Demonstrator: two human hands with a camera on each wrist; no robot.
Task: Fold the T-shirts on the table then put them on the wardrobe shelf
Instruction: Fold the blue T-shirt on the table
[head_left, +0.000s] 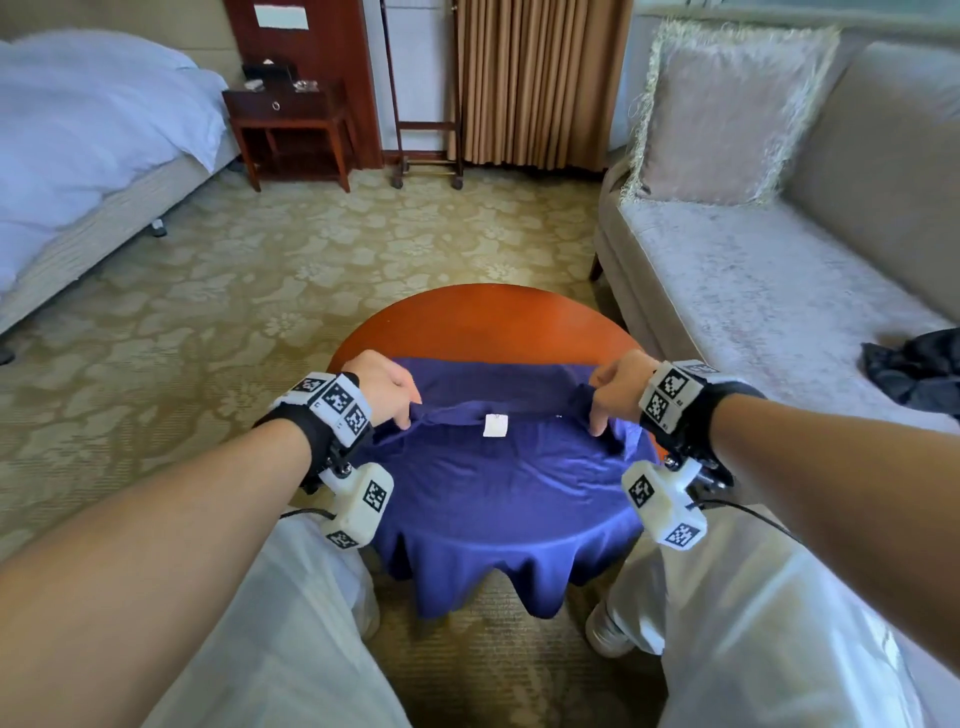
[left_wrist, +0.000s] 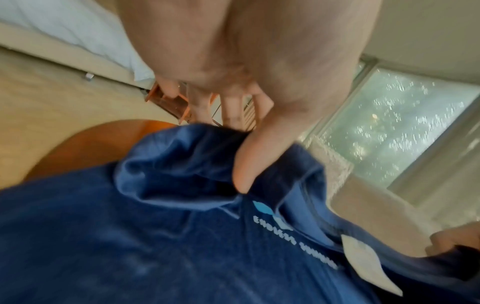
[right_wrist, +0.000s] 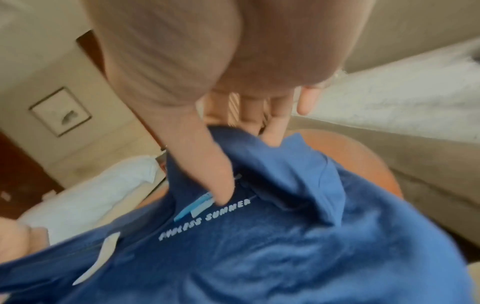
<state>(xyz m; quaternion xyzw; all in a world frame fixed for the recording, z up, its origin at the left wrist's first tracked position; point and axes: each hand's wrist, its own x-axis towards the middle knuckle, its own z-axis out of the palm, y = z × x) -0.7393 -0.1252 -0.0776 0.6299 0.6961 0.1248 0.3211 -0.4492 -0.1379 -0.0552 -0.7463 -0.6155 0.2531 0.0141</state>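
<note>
A: Head view, lower centre: blue T-shirt (head_left: 498, 499) spread over the round wooden table (head_left: 493, 317), near hem hanging off the front edge. Left hand (head_left: 382, 387) and right hand (head_left: 618, 387) each pinch the shirt's far end at its two sides, white label (head_left: 494, 425) between them

B: Why that hold?

A: My guess: two matching pinches keep the edge straight, so it looks like a fold being laid over, or the far end being squared up. Folding seems early, nothing on any shelf

B: Left wrist view?

A: Blurry. Thumb (left_wrist: 255, 162) centre frame presses into a bunched blue fold, fingers behind it, so that hand is grasping cloth. Printed lettering (left_wrist: 293, 240) lower right, table edge mid left

B: Right wrist?

A: Same thing mirrored. Thumb (right_wrist: 207, 170) centre frame pins cloth just above the print "SUMMER" (right_wrist: 228, 209), fingers tucked behind the fold. Grasping the shirt

B: Room?

A: Head view: patterned carpet (head_left: 260, 270), bed (head_left: 88, 135) upper left, nightstand (head_left: 291, 130) top centre-left, curtain (head_left: 535, 78) top centre, sofa (head_left: 779, 291) right with a cushion (head_left: 722, 114) and a dark garment (head_left: 919, 371) at the right edge. No wardrobe in view
</note>
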